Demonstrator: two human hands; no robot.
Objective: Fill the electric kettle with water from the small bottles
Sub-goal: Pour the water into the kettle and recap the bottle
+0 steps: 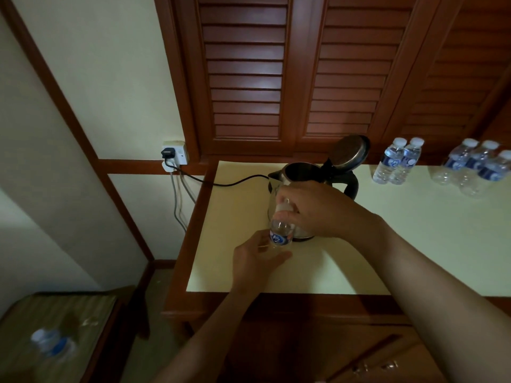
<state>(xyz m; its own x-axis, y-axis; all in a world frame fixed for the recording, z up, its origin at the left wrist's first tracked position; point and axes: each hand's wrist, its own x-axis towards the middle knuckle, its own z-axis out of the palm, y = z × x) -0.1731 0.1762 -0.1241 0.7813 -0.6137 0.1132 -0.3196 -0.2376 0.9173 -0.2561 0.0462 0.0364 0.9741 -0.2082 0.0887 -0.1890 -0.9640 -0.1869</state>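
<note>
Forearms reach in from the bottom edge over a wooden table (414, 244) with a cream top. The left hand (257, 262) grips the lower body of a small bottle (280, 234), fingers curled round its blue label. The right hand (318, 210) comes down from above, thumb and fingers pinched on the white cap (284, 208). This bottle is held upright, directly in front of the electric kettle (301, 172); whether the 2 touch cannot be told. The kettle stands on the table's back left part, its lid (351, 152) tipped up and open. A black cord (229, 183) runs from it to a wall socket (175, 156). Farther right on the table stand 2 sealed bottles (395, 163) side by side, then a group of 3 bottles (475, 171). At lower left, 1 blurred bottle (51, 344) lies on a striped surface (91, 308).
</note>
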